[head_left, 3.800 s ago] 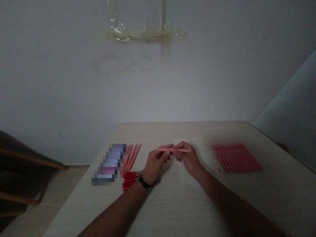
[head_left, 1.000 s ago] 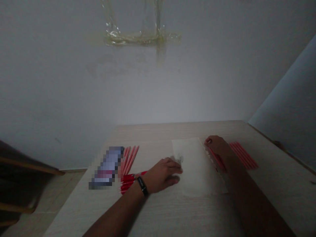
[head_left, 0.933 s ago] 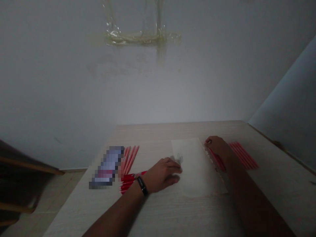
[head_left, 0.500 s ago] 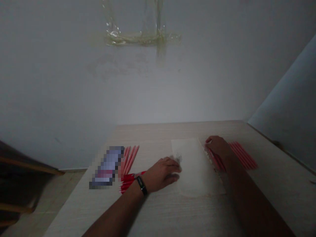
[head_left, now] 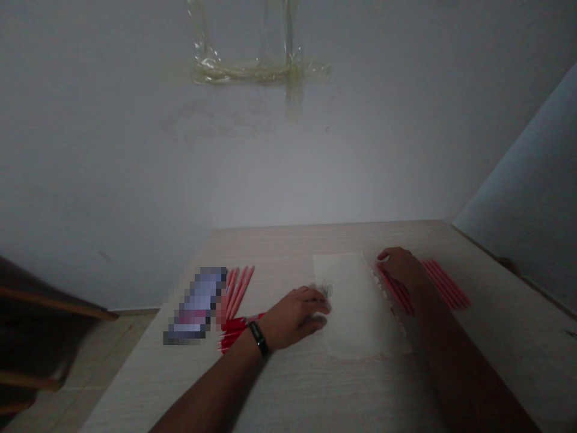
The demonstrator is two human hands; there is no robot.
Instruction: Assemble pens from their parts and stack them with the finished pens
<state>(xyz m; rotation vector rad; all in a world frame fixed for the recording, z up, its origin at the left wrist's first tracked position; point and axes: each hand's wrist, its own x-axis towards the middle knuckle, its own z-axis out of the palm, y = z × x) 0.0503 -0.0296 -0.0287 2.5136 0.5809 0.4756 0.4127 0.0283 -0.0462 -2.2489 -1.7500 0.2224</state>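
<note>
My left hand (head_left: 297,316), with a dark band on its wrist, lies palm down across the left edge of a pale sheet of paper (head_left: 356,307). Its fingers are slightly bent and apart, close to a grey scribbled patch on the sheet. Past the paper's right edge, my right hand (head_left: 399,264) hangs over the far end of a row of pink pen-like sticks (head_left: 396,294). The fingers of that hand are bent and look apart, with no stick lifted in them. Whether they touch the row is hard to tell.
More pink sticks (head_left: 446,282) lie side by side to the right of my right hand. On the left are further pink sticks (head_left: 238,291), red pen-like items (head_left: 232,334) partly behind my left wrist, and a blurred-out phone-like object (head_left: 196,307). A wall (head_left: 315,168) borders the table's far edge.
My right hand has shifted very slightly to the right, uncovering a bit more of the pink row under it. My left hand and the paper stay put.
</note>
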